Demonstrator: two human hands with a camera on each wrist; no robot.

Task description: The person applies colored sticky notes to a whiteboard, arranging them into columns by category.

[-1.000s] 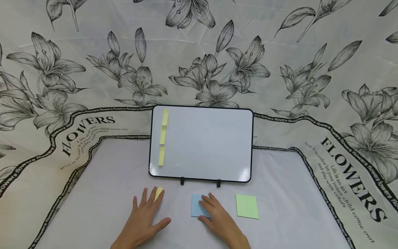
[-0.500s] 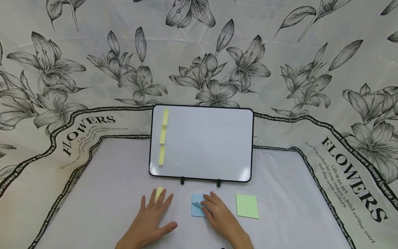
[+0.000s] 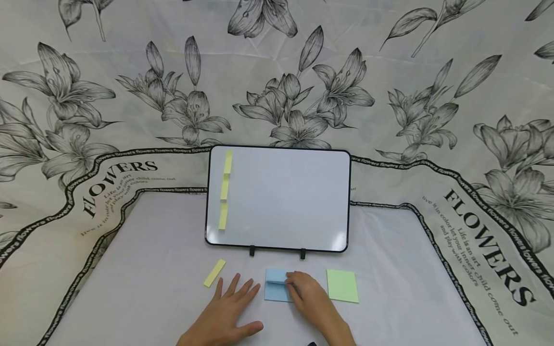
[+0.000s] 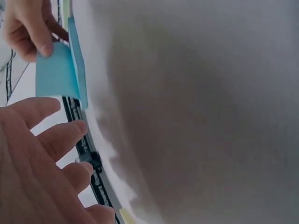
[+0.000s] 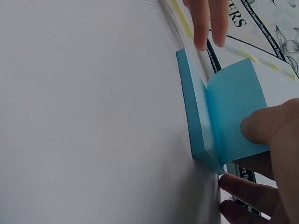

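Note:
My right hand (image 3: 312, 299) pinches the top sheet of a blue sticky note pad (image 3: 277, 292) between thumb and fingers. In the right wrist view that blue sheet (image 5: 238, 102) is lifted and bent back, still joined to the pad (image 5: 194, 112) along one edge. My left hand (image 3: 227, 307) is spread over the white cloth to the left of the pad, holding nothing. In the left wrist view its fingers (image 4: 63, 140) are apart and reach toward the pad. A narrow yellow sticky pad (image 3: 214, 273) lies just beyond my left fingertips.
A whiteboard (image 3: 285, 199) stands behind on small black feet, with several yellow strips (image 3: 225, 186) down its left side. A green sticky note pad (image 3: 342, 286) lies right of my right hand. A flower-printed cloth (image 3: 277, 72) hangs behind the table.
My right hand has peeled up the blue top sheet and bent it back. My left hand has slid right, off the yellow pad, toward the blue pad.

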